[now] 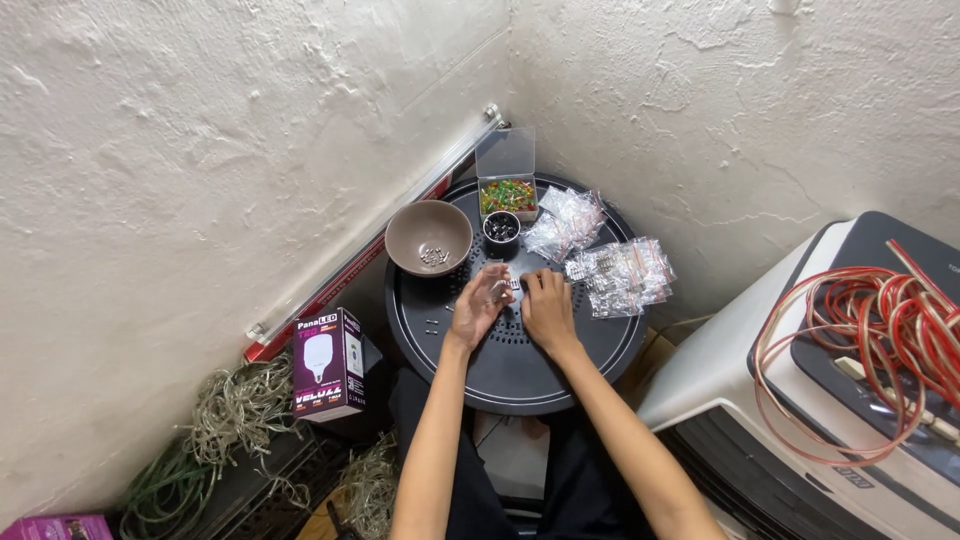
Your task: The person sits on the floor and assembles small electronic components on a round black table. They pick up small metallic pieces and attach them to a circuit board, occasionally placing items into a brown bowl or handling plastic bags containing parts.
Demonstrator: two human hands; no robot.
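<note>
Both hands rest near the middle of a round black tray (560, 375) that serves as a small table. My left hand (478, 305) is palm up, fingers curled around a small clear packet with tiny parts. My right hand (547, 308) lies palm down beside it, fingertips touching the same small packet. Just beyond the hands stand a brown bowl (428, 238) with a few small metal parts, a small black cup (501, 230), and an open clear box of red and green bits (508, 195). Several clear bags of components (620, 275) lie to the right.
A boxed light bulb (327, 362) stands at the left, beside tangled wire (235, 410) on the floor. A long tube lamp (380, 225) leans along the wall. At the right, a coil of red and white cable (870, 340) lies on a white and black appliance (800, 440).
</note>
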